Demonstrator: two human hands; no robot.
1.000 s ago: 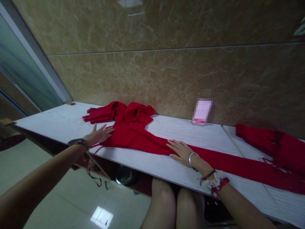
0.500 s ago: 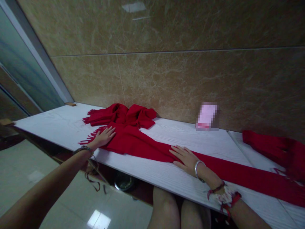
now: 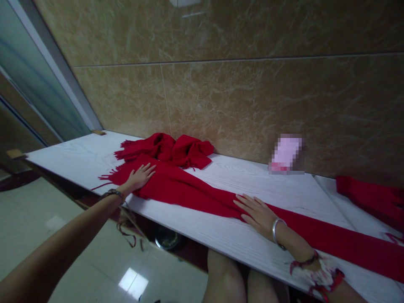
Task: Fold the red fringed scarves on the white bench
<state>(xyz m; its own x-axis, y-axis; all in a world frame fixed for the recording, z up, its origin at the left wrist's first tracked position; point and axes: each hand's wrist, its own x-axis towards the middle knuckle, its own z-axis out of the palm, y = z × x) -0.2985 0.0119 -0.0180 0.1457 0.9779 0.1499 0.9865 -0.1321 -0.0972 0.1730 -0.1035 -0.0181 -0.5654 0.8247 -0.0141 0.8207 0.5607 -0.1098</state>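
My left hand (image 3: 140,176) is lying palm down on the long flat red woven scarf (image 3: 195,191), just beside its fringed left end; its fingers are reaching out straight and slightly parted, gripping nothing; my right hand (image 3: 257,212) is resting further along the same cloth, also opened out, its fingertips pressing on the scarf rather than closing round it. The scarf's long axis is running lengthwise along the white wood-grain counter (image 3: 240,170), roughly following the front edge, from the fringe at my left, beneath both hands, to beyond the picture at my right; the cloth is spreading wider by my left hand and narrowing towards my right, with a shallow crease running between them. For the fringed end, my left hand is being the nearer one, the right standing well apart from it; behind the left hand, towards the wall, a crumpled red fringed cloth (image 3: 192,151) is lying close by; another red cloth (image 3: 369,198) is sitting beyond the scarf at the far right.
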